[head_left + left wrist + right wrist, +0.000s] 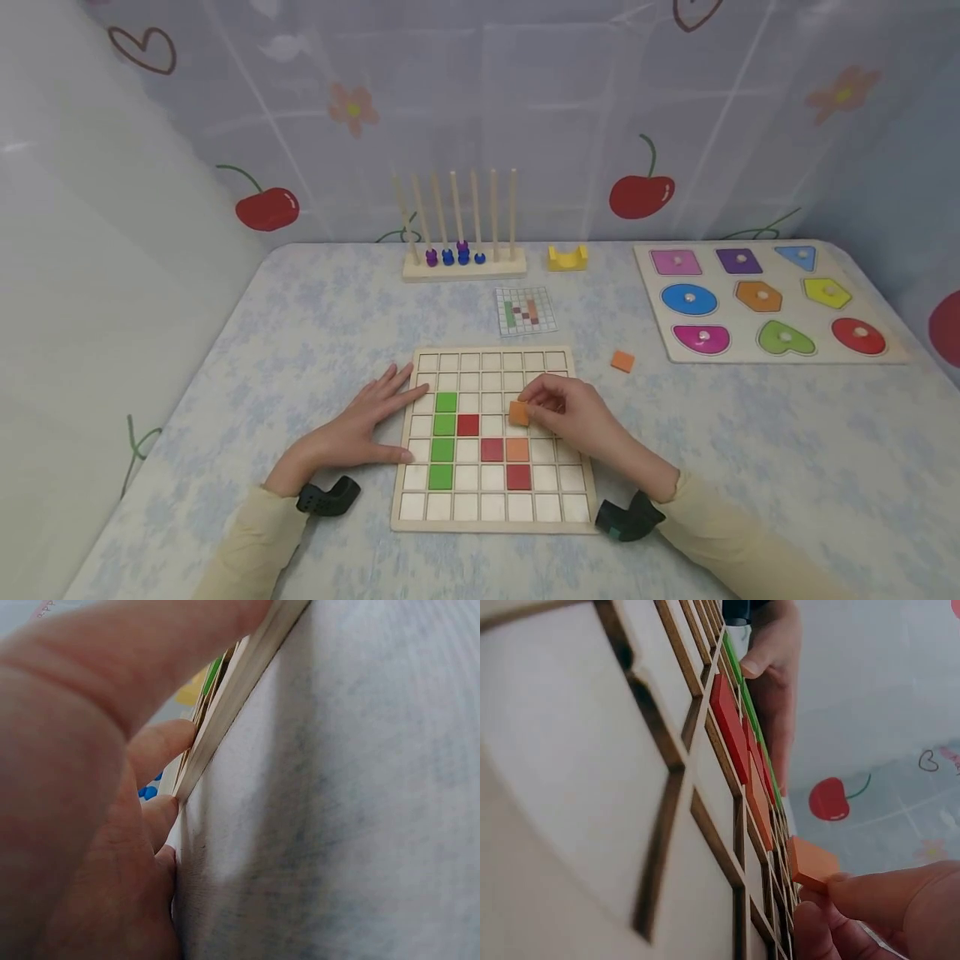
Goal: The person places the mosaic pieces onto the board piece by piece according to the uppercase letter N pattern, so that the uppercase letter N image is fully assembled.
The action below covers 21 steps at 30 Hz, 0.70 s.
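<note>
A wooden grid board (480, 505) lies flat on the table. Four-sided cells in it hold a column of several green tiles (442, 450), three red tiles (492, 450) stepping diagonally down to the right, and one orange tile (517, 450). My right hand (573, 414) pinches another orange tile (815, 859) between thumb and fingers, tilted at the grid, just above the seated orange one in the head view. With fingers spread, my left hand (360, 429) rests at the board's left edge, thumb and index fingertip on its rim (217, 712).
A loose orange tile (622, 361) lies right of the board. Behind the board are a pattern card (526, 311), a peg stand with beads (465, 267) and a yellow block (567, 258). A knobbed shape puzzle (772, 317) lies at the right.
</note>
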Each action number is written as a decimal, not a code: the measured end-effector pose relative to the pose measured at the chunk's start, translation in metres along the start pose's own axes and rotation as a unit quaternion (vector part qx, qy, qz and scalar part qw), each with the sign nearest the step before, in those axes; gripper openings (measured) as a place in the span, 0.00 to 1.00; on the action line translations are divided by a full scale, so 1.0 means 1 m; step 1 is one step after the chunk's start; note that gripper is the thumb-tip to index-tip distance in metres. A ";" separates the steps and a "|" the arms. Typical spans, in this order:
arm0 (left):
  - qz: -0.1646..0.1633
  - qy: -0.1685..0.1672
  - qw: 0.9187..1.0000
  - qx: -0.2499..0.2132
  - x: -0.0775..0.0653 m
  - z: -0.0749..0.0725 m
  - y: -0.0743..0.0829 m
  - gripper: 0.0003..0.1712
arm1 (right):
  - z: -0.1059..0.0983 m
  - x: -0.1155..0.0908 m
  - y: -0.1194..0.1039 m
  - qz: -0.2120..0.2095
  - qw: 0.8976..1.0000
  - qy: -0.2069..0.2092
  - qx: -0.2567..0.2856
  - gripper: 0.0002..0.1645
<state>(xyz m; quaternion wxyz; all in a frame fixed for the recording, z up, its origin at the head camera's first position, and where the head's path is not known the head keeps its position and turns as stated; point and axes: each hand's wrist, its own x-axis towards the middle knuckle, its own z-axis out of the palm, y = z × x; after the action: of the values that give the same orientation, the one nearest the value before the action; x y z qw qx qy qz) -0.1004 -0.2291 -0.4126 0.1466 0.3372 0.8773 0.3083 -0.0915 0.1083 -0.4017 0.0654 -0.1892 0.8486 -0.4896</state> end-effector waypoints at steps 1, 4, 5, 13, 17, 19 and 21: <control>0.000 0.000 1.000 -0.001 0.000 0.000 0.000 0.52 | 0.001 0.000 0.000 -0.001 1.000 0.000 0.000 0.05; 0.002 0.001 1.000 -0.002 0.000 0.000 0.001 0.52 | 0.003 0.000 -0.001 0.002 1.000 -0.004 -0.003 0.03; 0.001 0.000 1.000 -0.002 0.000 0.000 0.001 0.52 | 0.004 0.000 0.000 0.004 1.000 -0.006 -0.006 0.02; 0.004 -0.001 1.000 -0.002 0.001 -0.001 0.002 0.52 | 0.004 -0.002 -0.001 -0.002 1.000 -0.016 -0.026 0.04; 0.000 -0.002 1.000 -0.001 0.001 -0.001 0.002 0.52 | 0.003 -0.003 -0.001 -0.013 0.999 -0.010 -0.033 0.05; -0.001 -0.002 1.000 0.000 0.001 -0.001 0.002 0.52 | 0.003 -0.003 0.000 -0.016 0.999 -0.004 -0.038 0.03; -0.002 -0.003 1.000 0.000 0.001 -0.001 0.002 0.52 | 0.002 -0.003 0.001 -0.017 0.999 0.000 -0.042 0.02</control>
<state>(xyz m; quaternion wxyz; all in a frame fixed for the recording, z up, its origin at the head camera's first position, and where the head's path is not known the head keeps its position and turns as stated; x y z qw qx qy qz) -0.1004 -0.2275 -0.4107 0.1500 0.3361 0.8775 0.3074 -0.0887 0.1083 -0.4035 0.0488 -0.2063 0.8651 -0.4547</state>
